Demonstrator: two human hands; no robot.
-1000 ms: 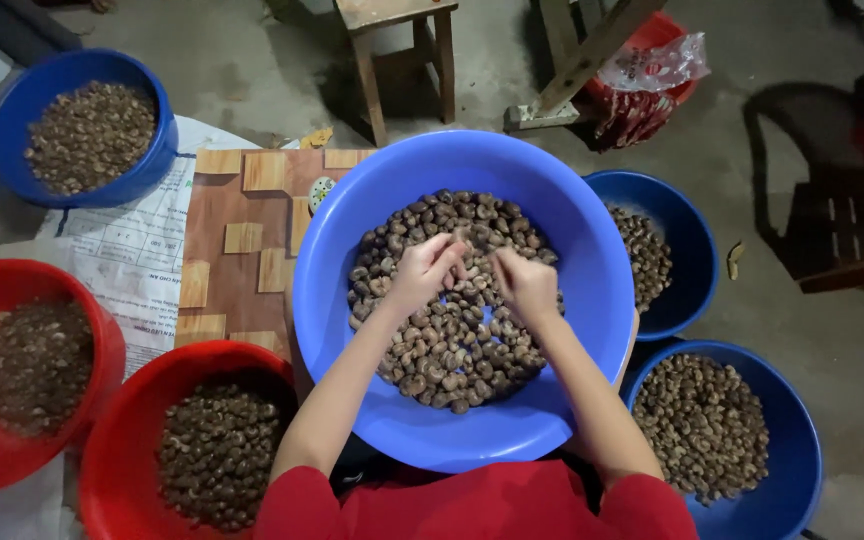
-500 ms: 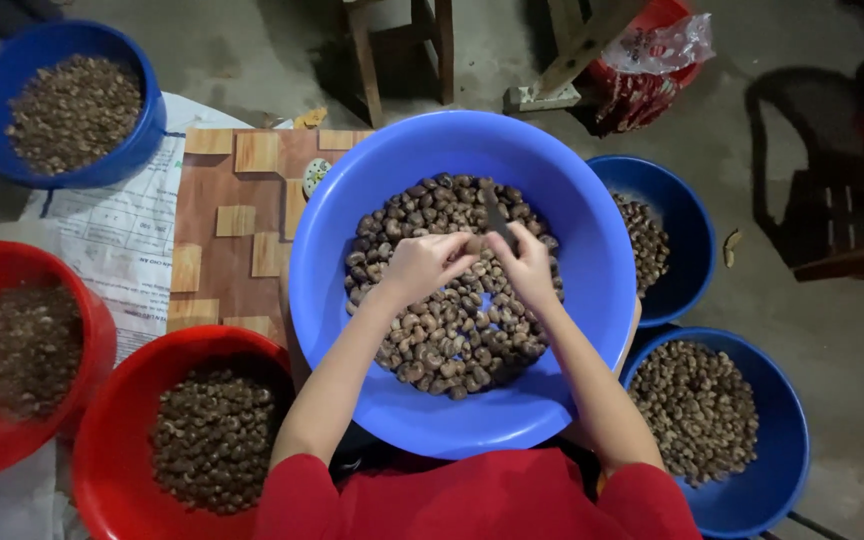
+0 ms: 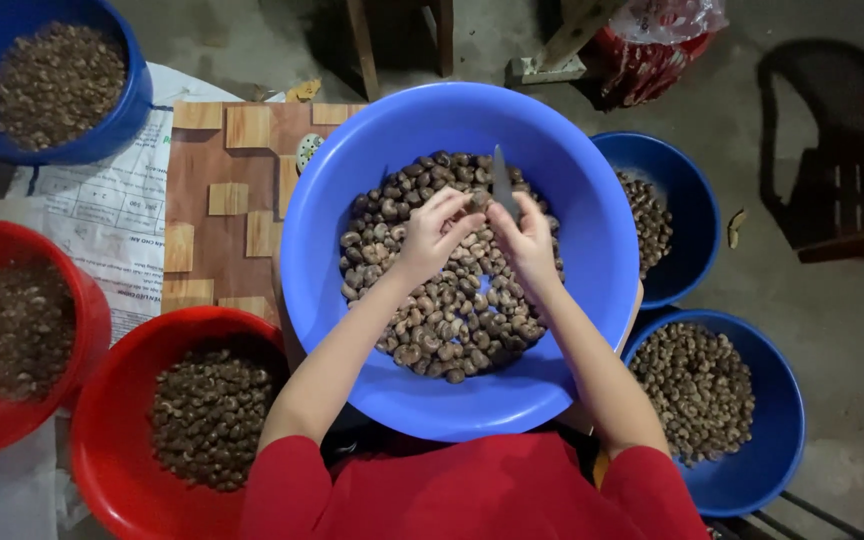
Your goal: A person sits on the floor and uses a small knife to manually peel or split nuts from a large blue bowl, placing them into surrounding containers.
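2 hands over big blue basin (image 3: 352, 180) of nuts: left hand (image 3: 430, 232) pinching 1 nut (image 3: 476, 201), right hand (image 3: 529, 240) gripping small knife (image 3: 501, 184), blade against nut, just between both.

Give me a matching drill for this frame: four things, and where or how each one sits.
Things:
1. right hand
2. left hand
3. big blue basin
4. patterned board

Places or states:
A. under the big basin's left edge
B. holds a knife, blade pointing up
C. pinches a nut between its fingers
D. in front of the person, part full of nuts

Pairs: 1-B, 2-C, 3-D, 4-A
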